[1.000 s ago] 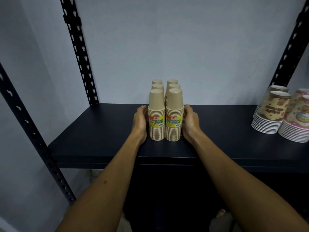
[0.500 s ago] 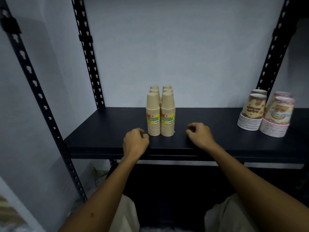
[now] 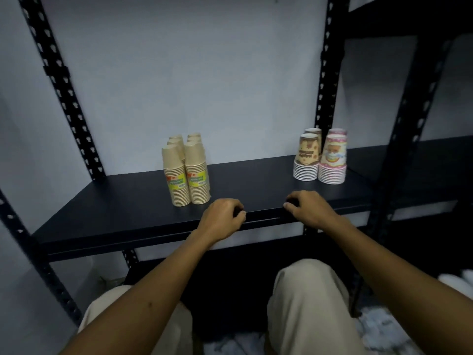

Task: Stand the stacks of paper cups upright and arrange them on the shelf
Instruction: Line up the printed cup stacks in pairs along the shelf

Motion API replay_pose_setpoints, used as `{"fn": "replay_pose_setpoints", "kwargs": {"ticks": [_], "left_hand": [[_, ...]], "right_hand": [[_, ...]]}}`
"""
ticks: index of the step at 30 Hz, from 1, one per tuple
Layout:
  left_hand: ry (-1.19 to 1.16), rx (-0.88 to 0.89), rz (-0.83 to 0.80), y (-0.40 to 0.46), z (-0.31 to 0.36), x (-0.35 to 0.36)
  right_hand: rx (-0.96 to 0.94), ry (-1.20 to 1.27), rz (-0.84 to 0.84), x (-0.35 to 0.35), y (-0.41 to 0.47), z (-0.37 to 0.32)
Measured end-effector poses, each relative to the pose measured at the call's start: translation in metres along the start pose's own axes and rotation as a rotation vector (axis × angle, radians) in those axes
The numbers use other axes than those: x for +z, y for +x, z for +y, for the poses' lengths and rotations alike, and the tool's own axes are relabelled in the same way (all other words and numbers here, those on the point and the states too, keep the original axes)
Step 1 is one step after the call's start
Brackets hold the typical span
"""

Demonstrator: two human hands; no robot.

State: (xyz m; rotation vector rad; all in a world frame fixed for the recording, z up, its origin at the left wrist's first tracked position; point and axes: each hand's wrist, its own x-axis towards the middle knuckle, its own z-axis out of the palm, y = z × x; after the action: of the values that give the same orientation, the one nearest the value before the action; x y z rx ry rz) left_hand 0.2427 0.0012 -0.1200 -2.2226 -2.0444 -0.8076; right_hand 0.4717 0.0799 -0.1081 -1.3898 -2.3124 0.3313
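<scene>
Shelf (image 3: 256, 185) of dark metal carried two groups of cups. Toward the left stood the tan stacks (image 3: 185, 172), six so far as could be counted, upside down and upright, packed in two touching rows that ran back toward the wall. In front of them and a little to their right, the left hand (image 3: 222, 217) hung at the shelf's front edge, its fingers curled and its grip on nothing. Next along the same edge came the right hand (image 3: 308, 207), likewise curled and empty, though whether its fingertips touched the shelf could not be told. Further right, well apart from the tan group, stood the printed stacks (image 3: 321, 157), four in a tight block near the rack post.

By the look of it the arranging was finished or nearly so. The risk from here lay in the stacks themselves: tall, light and narrow at the top, they could topple like dominoes if a wrist or forearm brushed the front pair, or if the shelf edge were knocked.
</scene>
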Motion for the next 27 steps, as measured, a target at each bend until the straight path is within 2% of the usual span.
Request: {"fn": "replay_pose_setpoints", "kwargs": {"ticks": [6,11,16,21,24,27], "left_hand": [[-0.074,0.015,-0.183,0.059,0.041,0.028],[-0.153,0.012,-0.183,0.108,0.067,0.057],[-0.290,-0.063,-0.117,0.151,0.077,0.080],[-0.542,-0.125,-0.063,0.183,0.079,0.096],[-0.735,-0.175,-0.098,0.198,0.074,0.104],[-0.905,-0.206,-0.154,0.211,0.070,0.106]], "right_hand": [[0.177,0.089,0.063,-0.037,-0.007,0.059],[0.288,0.191,0.128,-0.049,0.007,0.095],[0.403,0.322,0.303,-0.051,0.036,0.115],[0.435,0.502,0.328,-0.048,0.066,0.127],[0.438,0.658,0.347,-0.050,0.077,0.130],[0.401,0.700,0.332,-0.047,0.083,0.135]]}}
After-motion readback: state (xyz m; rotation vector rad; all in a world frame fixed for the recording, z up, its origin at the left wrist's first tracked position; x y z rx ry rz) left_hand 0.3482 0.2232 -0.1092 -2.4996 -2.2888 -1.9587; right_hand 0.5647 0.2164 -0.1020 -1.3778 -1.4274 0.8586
